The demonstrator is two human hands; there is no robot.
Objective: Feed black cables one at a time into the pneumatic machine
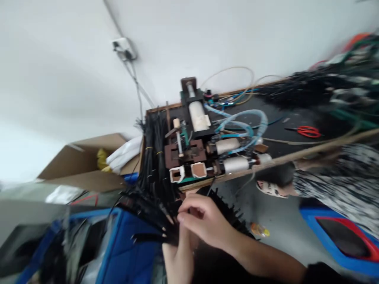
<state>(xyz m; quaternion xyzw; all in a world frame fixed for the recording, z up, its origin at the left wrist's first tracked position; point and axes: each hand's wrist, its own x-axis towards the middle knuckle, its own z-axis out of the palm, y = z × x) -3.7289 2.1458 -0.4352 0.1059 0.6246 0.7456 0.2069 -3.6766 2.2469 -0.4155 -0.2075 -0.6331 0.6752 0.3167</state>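
Observation:
My left hand is closed around a bundle of thin black strips, whose pale-tipped ends fan out to the left; whether they are cables or cords is hard to tell. Above it, my right hand has its thumb and index finger pinched together, touching my left thumb at the bundle. What sits in that pinch is hidden. Just beyond both hands, more bundled black strips with yellow ties lie over the table's left end.
On the black table stands a pneumatic fixture with clear hoses. Red-handled pliers or scissors lie farther right. At left are an open cardboard box and a blue crate. Another person's patterned trouser leg shows at right.

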